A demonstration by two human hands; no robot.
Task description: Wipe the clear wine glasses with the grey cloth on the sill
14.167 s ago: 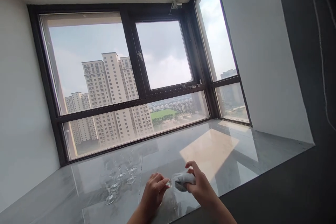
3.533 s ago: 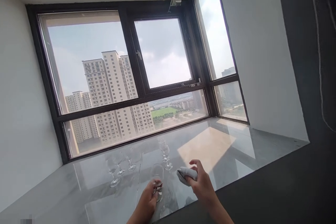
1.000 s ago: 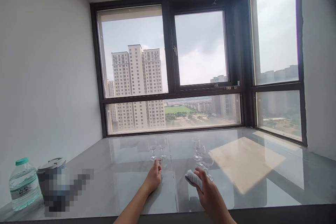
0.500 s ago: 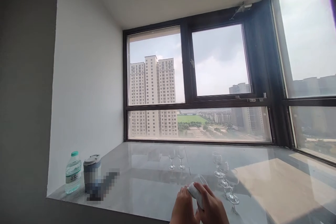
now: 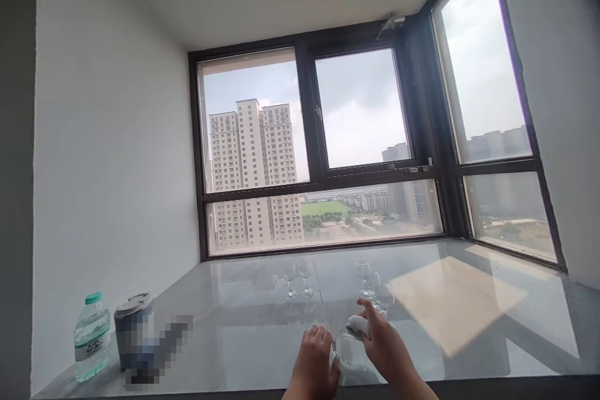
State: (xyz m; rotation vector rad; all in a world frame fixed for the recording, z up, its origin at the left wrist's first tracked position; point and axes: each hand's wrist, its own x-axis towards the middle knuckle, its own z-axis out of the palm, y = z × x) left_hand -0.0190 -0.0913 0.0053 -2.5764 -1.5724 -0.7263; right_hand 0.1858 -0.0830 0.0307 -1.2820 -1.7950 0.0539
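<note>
My left hand is closed low over the sill, its fingers curled round a clear stemmed glass whose bowl points right; the gripped part is mostly hidden. In my right hand is a bunched white cloth, held just above and right of that glass, with one finger raised. Past the right hand stand several clear stemmed glasses, partly covered by it. Two more, a stemmed glass and its neighbour, stand upright further back and left.
A glossy grey windowsill spans the view beneath dark-framed windows. At its left end stand a water bottle with a green cap and a lidded cup, beside a blurred-out patch. Sunlight falls on the right part.
My hands, together around the cloth before, are now apart. The right has moved away with the cloth, and the left keeps the glass. The view has shifted right.
</note>
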